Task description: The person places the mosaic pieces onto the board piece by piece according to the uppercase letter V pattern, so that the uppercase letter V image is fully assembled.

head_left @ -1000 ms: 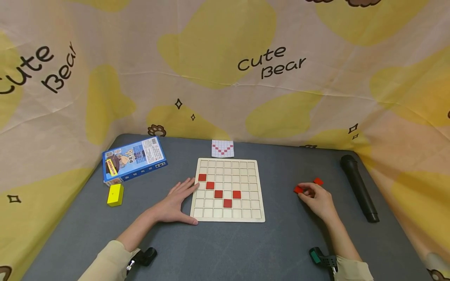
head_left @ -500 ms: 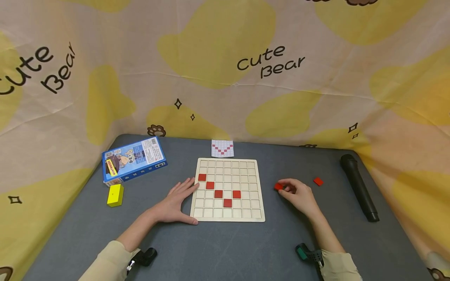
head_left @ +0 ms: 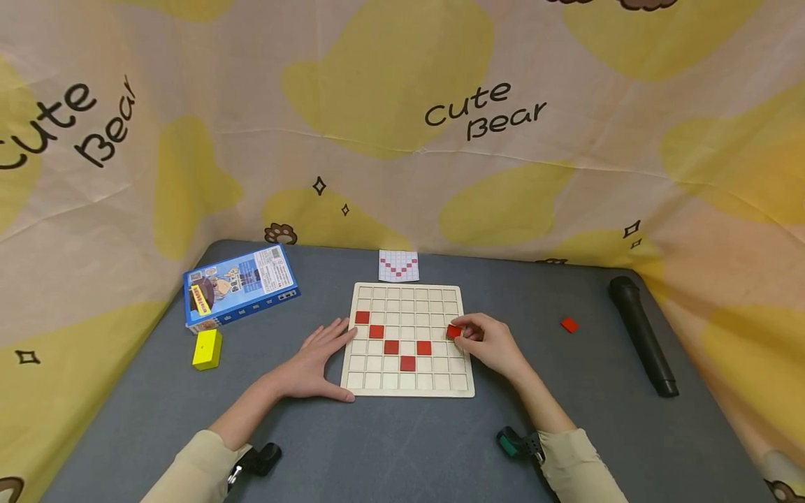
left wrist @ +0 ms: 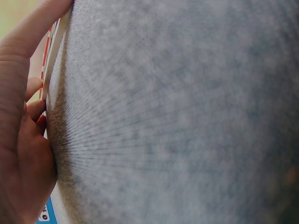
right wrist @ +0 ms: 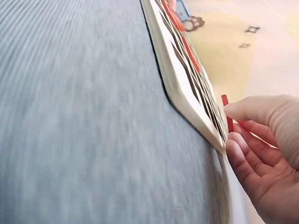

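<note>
A cream grid board [head_left: 377, 388] lies in the middle of the table, with several red square tiles set in its cells, one of them the lowest red tile [head_left: 407, 363]. My left hand [head_left: 311, 363] rests at the board's left edge, fingers spread and thumb at the lower left corner. Over the right part of the board, my right hand [head_left: 492, 342] pinches a red tile [head_left: 453, 332] between thumb and fingers. The right wrist view shows this held tile [right wrist: 228, 114] on edge, close over the board's surface. Another red tile [head_left: 569, 325] lies on the table to the right.
Behind the board lies a small card [head_left: 398, 266] printed with a V of red squares. A blue box [head_left: 242, 286] and a yellow block [head_left: 207, 349] sit at the left. At the far right is a black microphone [head_left: 643, 337]. A patterned cloth [head_left: 390, 140] hangs behind.
My right hand has carried the pinched red tile leftward from beside the loose tile to over the board's right side. My left hand has stayed in place.
</note>
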Tool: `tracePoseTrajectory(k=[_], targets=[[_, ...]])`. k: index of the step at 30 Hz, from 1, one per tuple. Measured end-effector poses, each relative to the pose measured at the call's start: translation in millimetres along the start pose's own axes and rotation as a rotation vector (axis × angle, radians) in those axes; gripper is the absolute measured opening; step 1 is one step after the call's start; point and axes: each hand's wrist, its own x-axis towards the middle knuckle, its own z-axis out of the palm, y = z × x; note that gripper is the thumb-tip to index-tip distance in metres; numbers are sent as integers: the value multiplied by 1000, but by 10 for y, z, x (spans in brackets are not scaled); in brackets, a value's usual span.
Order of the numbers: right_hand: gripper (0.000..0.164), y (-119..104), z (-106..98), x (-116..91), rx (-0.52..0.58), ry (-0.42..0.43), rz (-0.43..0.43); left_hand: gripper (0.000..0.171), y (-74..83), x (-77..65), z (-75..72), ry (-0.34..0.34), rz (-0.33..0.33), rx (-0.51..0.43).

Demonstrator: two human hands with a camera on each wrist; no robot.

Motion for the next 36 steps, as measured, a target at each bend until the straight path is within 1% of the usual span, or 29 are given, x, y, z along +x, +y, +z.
tracePoseTrajectory(k=[4, 9, 14, 25, 29, 36], targets=[[25, -60, 73, 54, -5, -29, -51, 112, -6, 4, 3, -2, 3, 1], [24, -78, 135, 103, -33, -44, -109, 112, 0, 6, -2, 0, 5, -3], [24, -75, 168, 113, -29, -39, -132, 112, 9, 1, -8, -2, 3, -1], [25, -61, 190, 113, -19, -37, -112, 112, -13, -1, 8, 4, 13, -5], [25, -37, 165, 97, -5, -29, -75, 112, -21, 6, 15, 5, 16, -1], [25, 72, 41, 47, 29, 26, -4, 112, -16, 9, 16, 11, 18, 0]])
